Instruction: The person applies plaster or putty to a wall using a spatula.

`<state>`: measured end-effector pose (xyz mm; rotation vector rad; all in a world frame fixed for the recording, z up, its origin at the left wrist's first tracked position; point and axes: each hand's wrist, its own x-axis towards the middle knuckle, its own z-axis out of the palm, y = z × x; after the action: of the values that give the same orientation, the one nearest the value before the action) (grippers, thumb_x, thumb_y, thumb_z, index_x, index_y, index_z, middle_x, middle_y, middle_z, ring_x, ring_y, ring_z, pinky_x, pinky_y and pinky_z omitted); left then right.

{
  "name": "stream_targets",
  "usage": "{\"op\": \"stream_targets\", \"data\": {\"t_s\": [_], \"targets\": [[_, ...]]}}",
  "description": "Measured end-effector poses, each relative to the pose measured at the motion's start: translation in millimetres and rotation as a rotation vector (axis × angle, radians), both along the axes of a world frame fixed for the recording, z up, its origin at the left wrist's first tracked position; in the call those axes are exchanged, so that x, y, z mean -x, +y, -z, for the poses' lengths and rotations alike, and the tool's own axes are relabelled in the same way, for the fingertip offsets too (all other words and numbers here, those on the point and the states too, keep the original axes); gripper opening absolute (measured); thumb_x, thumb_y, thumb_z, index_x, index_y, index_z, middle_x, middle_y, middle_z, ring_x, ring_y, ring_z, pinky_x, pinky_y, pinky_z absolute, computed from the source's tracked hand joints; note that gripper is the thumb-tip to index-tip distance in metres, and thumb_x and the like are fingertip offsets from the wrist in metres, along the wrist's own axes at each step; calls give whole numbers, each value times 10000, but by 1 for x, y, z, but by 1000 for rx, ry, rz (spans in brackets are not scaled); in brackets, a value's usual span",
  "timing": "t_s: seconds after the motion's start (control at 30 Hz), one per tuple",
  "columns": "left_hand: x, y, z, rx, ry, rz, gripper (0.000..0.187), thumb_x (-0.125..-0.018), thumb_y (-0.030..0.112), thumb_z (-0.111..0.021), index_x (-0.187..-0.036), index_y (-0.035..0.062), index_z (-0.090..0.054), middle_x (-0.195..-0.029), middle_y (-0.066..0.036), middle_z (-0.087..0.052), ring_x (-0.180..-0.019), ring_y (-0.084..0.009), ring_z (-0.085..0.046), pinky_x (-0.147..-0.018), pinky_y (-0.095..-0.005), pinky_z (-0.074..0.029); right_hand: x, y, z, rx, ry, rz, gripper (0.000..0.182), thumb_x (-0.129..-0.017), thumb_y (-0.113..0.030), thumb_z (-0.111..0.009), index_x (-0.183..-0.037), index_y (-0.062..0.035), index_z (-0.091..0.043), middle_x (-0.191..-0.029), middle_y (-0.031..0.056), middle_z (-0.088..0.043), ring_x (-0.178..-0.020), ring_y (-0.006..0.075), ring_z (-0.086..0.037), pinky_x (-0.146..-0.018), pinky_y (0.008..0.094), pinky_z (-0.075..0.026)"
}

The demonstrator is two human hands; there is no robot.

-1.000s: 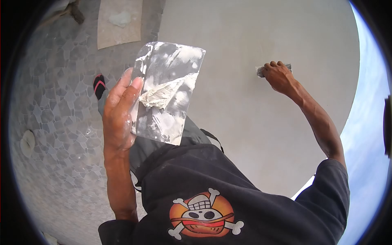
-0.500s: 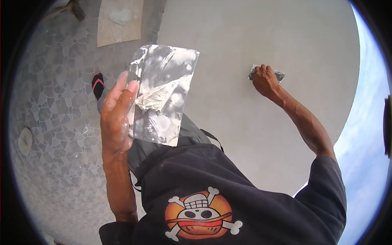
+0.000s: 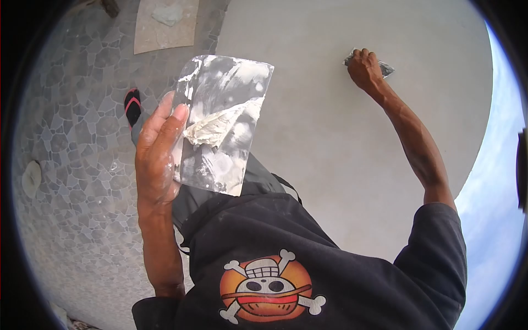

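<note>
Right hand (image 3: pixel 365 70) covers scraper (image 3: pixel 388 70) (middle hidden) | left hand (image 3: pixel 155 154) grips plate (image 3: pixel 221 98)

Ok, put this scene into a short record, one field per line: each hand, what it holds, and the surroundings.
Left hand: gripping the smeared plate along one edge
Plate load: a ridge of white paste, plus thin smears
Right hand: arm outstretched, gripping a flat tool at the pale grey wall
Floor: grey, irregular stone pattern
On floor: tan board bearing a whitish lump
Footwear: black sandal with pink straps
</note>
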<state>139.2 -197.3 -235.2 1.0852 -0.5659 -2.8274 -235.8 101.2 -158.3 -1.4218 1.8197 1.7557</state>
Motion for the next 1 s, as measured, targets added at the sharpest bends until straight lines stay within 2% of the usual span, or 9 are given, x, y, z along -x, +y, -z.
{"op": "stream_targets", "data": {"t_s": [0.1,0.27,0.33,0.43,0.57,0.8,0.87,0.97,1.0], "targets": [[1,-2,1,-33,74,10,608,-985,138,-572,-1437,-169,-306,-1283,-190,-579,-1163,-184,-578,-994,-275,-432,-56,28,16,-64,-75,-54,133,-757,-152,-673,-828,-64,-742,-927,138,-628,-892,276,-574,-706,422,-471],[0,3,3,27,28,-11,623,-983,148,-575,-1440,-170,-296,-1285,-197,-575,-1164,-186,-578,-998,-273,-427,-87,25,11,-104,-332,310,86,-789,-70,-653,-818,-24,-720,-913,130,-638,-879,266,-622,-709,397,-498],[0,5,2,36,7,-15,630,-981,153,-578,-1441,-170,-293,-1287,-200,-574,-1168,-188,-578,-1000,-271,-425,-59,-2,-1,78,-280,261,72,-807,-34,-630,-803,-15,-700,-911,130,-644,-870,265,-641,-695,390,-507],[0,3,-3,33,-12,-16,636,-978,156,-583,-1440,-172,-293,-1289,-204,-572,-1175,-191,-576,-1001,-269,-422,14,-35,-16,218,-37,129,93,-835,-28,-601,-833,-24,-694,-950,145,-649,-900,280,-639,-720,416,-517],[0,1,-1,19,-39,-2,636,-973,150,-587,-1438,-173,-297,-1291,-208,-569,-1176,-194,-577,-999,-267,-424,67,-42,-17,113,145,154,147,-845,-49,-597,-912,-28,-726,-1009,156,-649,-963,302,-622,-760,417,-498],[0,1,-4,56,-60,16,641,-968,147,-588,-1439,-174,-295,-1286,-211,-570,-1180,-196,-576,-994,-267,-427,-14,16,16,43,-48,-37,112,-752,-133,-697,-822,-57,-739,-963,107,-620,-920,252,-569,-713,368,-436],[-2,2,3,37,-18,2,645,-968,150,-587,-1441,-174,-291,-1287,-210,-571,-1180,-196,-575,-996,-266,-424,-57,31,22,-88,-155,20,121,-757,-129,-684,-825,-48,-743,-937,97,-620,-902,251,-559,-706,360,-428],[0,4,-3,68,-48,-12,650,-970,154,-585,-1444,-174,-284,-1288,-210,-571,-1179,-195,-575,-998,-267,-421,-75,38,18,-20,-341,233,94,-789,-92,-647,-774,-21,-708,-901,112,-618,-872,245,-602,-696,369,-464],[2,4,-7,83,-76,-13,651,-970,155,-584,-1445,-173,-282,-1288,-210,-571,-1179,-195,-576,-998,-267,-421,-68,28,12,62,-328,182,94,-805,-77,-628,-782,-23,-700,-908,114,-620,-872,245,-609,-698,372,-470]]}}
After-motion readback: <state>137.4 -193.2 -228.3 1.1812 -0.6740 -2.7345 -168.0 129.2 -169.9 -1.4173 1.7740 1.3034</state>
